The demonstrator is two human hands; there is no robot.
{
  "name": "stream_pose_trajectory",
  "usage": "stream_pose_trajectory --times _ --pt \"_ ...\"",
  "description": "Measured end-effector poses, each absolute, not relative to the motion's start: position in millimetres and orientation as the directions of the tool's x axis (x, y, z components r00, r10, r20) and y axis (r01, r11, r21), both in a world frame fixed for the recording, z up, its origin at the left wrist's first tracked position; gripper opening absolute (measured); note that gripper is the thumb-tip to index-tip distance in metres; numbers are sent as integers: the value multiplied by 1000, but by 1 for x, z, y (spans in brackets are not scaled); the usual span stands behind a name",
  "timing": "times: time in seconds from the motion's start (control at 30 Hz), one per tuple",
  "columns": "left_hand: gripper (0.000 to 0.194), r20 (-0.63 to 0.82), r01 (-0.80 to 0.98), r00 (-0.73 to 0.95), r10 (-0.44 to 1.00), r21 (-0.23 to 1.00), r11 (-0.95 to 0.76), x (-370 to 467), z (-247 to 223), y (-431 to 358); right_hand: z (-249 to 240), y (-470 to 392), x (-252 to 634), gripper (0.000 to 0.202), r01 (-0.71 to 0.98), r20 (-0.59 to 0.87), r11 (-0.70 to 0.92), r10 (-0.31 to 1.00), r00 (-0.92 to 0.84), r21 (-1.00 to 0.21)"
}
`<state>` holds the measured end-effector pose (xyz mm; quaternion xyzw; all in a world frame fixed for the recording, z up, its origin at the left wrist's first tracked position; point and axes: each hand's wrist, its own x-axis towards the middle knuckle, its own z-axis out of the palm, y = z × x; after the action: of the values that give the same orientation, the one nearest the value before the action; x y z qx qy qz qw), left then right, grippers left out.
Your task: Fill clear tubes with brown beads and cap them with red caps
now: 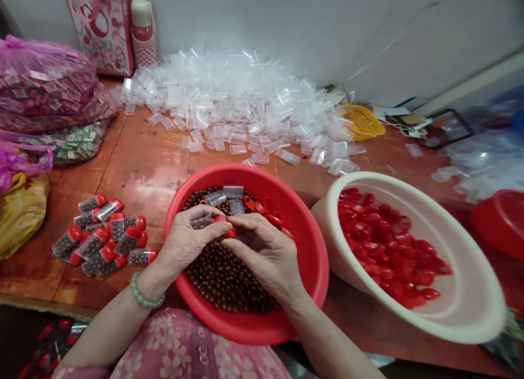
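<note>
My left hand [188,240] is closed around a clear plastic tube [201,221] over the red basin [315,259]. At the tube's end, my right hand [266,248] pinches a red cap [230,226] between thumb and fingers. My left thumb also touches the cap. I cannot tell whether cap and tube are fully joined. Below both hands lie many dark brown round beads [229,281] in the basin. Several clear tubes [233,192] and red caps [272,218] rest on the beads at the far side.
Filled, red-capped tubes [96,242] lie piled at left. A cream basin [475,292] of red caps [393,253] stands at right. Behind is a heap of clear tubes [245,101], with a yellow basket [364,122] beside it. Pink plastic bags [45,84] sit far left.
</note>
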<state>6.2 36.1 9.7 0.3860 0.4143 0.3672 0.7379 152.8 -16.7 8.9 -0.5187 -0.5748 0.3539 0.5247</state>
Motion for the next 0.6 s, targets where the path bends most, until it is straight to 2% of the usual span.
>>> stream_pose_trajectory --times 0.13,0.23,0.33,0.4,0.47,0.6 --pt "29 -320 -223 423 848 870 440 5 12 34 8 -17 155 16 365 277 227 957 90 -903" --pt "34 -312 -231 497 810 852 470 3 11 34 8 -17 158 17 399 274 219 958 85 -890" --pt "37 -274 -244 563 779 846 474 1 8 33 8 -14 161 18 467 337 289 941 19 -835" --pt "36 -264 -258 560 785 845 469 1 6 34 7 -13 162 22 577 457 398 888 -48 -714" --pt "35 -270 -269 547 792 840 472 1 5 35 4 -13 164 29 699 575 494 806 -144 -517" --pt "35 -298 -231 565 769 838 494 2 2 36 -2 -14 171 47 779 601 597 699 -387 -192"
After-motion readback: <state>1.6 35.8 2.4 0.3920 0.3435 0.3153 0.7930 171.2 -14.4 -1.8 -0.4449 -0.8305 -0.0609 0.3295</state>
